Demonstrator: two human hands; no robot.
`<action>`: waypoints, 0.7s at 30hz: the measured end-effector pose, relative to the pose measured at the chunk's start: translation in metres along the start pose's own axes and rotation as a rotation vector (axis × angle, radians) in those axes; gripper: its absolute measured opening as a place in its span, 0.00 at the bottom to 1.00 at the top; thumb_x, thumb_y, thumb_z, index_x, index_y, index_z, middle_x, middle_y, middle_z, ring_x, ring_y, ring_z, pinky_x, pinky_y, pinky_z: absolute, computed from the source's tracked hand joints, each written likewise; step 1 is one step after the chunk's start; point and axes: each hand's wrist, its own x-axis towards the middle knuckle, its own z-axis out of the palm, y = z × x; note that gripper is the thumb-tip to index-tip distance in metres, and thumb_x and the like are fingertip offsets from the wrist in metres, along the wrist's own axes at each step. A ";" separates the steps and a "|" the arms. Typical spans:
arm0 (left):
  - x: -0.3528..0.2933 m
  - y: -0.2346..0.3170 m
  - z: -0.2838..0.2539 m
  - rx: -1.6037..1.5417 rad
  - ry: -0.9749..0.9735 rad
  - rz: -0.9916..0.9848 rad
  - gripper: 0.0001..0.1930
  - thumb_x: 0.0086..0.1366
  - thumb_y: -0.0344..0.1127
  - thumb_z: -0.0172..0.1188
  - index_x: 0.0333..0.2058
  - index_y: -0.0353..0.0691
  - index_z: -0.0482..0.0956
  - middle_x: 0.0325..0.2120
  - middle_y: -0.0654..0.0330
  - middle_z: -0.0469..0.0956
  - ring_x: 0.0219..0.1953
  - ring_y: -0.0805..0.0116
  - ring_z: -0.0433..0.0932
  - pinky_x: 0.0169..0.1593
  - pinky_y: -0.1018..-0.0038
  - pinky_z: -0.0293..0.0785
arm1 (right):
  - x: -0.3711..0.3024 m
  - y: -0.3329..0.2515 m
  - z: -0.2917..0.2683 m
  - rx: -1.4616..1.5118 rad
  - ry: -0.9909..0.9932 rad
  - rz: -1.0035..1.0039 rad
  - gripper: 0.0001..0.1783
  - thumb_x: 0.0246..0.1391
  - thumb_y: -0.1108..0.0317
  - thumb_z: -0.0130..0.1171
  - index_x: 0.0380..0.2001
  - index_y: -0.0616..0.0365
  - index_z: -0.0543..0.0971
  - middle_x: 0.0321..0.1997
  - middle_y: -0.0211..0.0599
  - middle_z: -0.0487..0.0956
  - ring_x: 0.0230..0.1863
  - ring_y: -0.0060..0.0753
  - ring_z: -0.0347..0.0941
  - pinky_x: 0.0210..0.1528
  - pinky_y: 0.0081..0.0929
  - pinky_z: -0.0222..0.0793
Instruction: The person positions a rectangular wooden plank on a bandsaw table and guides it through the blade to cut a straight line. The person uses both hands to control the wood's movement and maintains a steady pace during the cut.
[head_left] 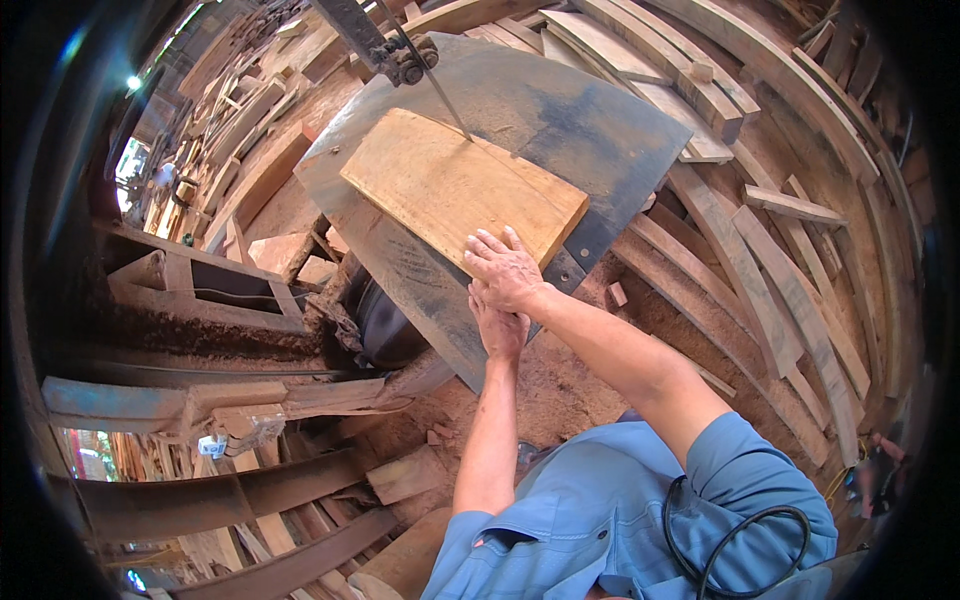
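Note:
A thick, light-brown wooden board (440, 185) lies flat and slanted on the grey metal table (600, 125) of a band saw. The thin saw blade (447, 103) comes down at the board's far long edge. On the board's near edge rests my right hand (505, 272), its fingers stretched out over the top face. Just below it my left hand (497, 322) is up against the near side of the board and touches the right hand. The left fingers are mostly hidden behind the right hand.
A blade guide (405, 62) hangs above the table's far side. Stacked planks (700, 90) lie beyond and to the right. A small wood block (617, 294) sits by the table's right edge. At left stand a dark round machine part (393, 325) and dusty beams (210, 400).

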 end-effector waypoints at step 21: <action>0.003 0.013 -0.007 -0.093 0.089 -0.053 0.42 0.63 0.39 0.66 0.72 0.31 0.58 0.67 0.30 0.63 0.71 0.28 0.61 0.75 0.42 0.55 | 0.001 0.005 0.002 0.002 0.015 -0.015 0.32 0.59 0.56 0.60 0.66 0.53 0.77 0.78 0.39 0.67 0.82 0.40 0.53 0.83 0.60 0.40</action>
